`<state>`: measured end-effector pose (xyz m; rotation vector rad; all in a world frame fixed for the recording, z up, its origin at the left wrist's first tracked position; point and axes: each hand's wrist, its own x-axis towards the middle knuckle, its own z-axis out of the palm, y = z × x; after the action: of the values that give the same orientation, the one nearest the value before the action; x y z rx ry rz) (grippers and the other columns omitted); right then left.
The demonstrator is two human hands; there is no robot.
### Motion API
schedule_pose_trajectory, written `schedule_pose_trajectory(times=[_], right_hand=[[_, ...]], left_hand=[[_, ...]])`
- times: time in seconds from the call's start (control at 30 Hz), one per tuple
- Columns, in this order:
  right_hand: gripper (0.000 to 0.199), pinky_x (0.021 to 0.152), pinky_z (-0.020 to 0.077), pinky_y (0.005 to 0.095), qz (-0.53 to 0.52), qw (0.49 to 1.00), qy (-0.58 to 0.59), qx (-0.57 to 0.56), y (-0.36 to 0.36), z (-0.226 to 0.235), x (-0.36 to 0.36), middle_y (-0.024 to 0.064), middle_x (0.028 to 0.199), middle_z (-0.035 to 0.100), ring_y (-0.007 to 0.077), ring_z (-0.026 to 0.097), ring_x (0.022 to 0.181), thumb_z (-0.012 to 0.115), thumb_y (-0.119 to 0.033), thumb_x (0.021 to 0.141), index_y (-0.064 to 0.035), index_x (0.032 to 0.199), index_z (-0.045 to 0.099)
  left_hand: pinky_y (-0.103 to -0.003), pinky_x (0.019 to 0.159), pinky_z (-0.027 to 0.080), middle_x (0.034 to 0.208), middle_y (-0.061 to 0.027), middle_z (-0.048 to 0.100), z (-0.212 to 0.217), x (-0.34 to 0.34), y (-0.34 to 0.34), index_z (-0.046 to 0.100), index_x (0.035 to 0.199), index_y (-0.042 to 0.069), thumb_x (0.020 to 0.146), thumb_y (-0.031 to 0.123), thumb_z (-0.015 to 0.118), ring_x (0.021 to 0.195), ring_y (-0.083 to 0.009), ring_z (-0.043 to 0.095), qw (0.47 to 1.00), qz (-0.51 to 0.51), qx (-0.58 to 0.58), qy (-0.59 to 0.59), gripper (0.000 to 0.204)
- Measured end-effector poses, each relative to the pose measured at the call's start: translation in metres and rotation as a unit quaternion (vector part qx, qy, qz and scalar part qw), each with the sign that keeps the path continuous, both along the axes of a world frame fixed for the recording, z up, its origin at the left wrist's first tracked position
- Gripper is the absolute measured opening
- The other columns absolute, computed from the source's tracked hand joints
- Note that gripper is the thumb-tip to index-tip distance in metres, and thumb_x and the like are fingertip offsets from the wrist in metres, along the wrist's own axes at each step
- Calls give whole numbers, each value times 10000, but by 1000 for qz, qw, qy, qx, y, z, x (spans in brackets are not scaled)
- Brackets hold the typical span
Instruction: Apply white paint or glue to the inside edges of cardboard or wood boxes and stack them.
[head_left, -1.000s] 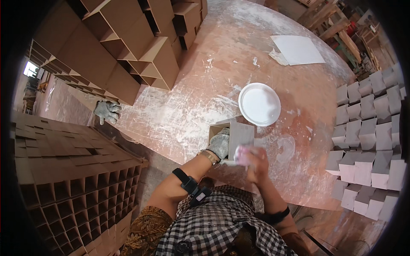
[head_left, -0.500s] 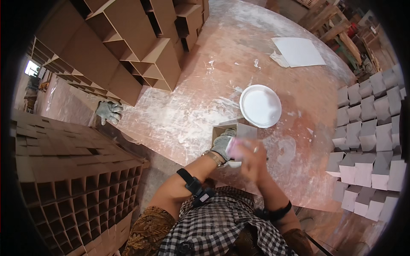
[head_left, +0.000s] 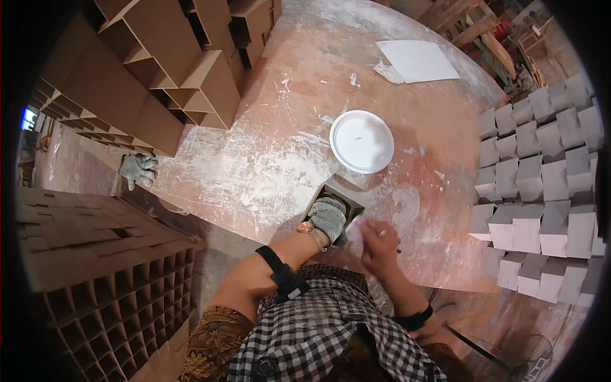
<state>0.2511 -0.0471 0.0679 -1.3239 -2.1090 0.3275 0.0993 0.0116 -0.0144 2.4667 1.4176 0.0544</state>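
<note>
My left hand [head_left: 328, 218], in a grey work glove, reaches into a small open box [head_left: 349, 190] at the near side of the table. Its fingers are curled inside and partly hidden by the box. Beside the box's right side, my bare right hand [head_left: 380, 245] pinches a pale pink, soft-looking pad [head_left: 355, 230]. That pad is close to the box wall; whether it touches cannot be made out. Beyond the box stands a round white dish [head_left: 361, 148] with something white in it.
Tall stacks of brown board boxes [head_left: 153, 48] stand at the far left. A gridded brown stack [head_left: 121, 305] is near left. Several rows of grey boxes [head_left: 531, 175] line the right. A grey glove [head_left: 137, 170] lies at the table's left edge; a white sheet [head_left: 417, 61] lies far back.
The box has turned at an angle in my left hand, and its open inside shows more. My right hand has moved slightly down with the pad. The whole view has shifted.
</note>
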Motion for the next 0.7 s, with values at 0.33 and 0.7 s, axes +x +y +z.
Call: schedule_pose_trajectory(times=[0.33, 0.7], right_hand=[[399, 726, 461, 417, -117, 991, -31, 53, 33, -8, -3, 117, 945, 619, 322, 586, 842, 617, -13, 615, -86, 1006, 640], [460, 751, 448, 418, -70, 994, -68, 38, -6, -9, -10, 127, 1010, 632, 319, 581, 902, 622, -5, 574, -58, 1031, 616]], left_hand=[[-450, 694, 489, 794, -130, 665, 7, -5, 8, 695, 814, 79, 722, 315, 615, 749, -312, 639, 998, -51, 33, 25, 265], [-437, 671, 502, 814, -140, 669, 12, -7, 9, 693, 820, 79, 740, 313, 602, 765, -304, 650, 997, -57, 23, 35, 264]])
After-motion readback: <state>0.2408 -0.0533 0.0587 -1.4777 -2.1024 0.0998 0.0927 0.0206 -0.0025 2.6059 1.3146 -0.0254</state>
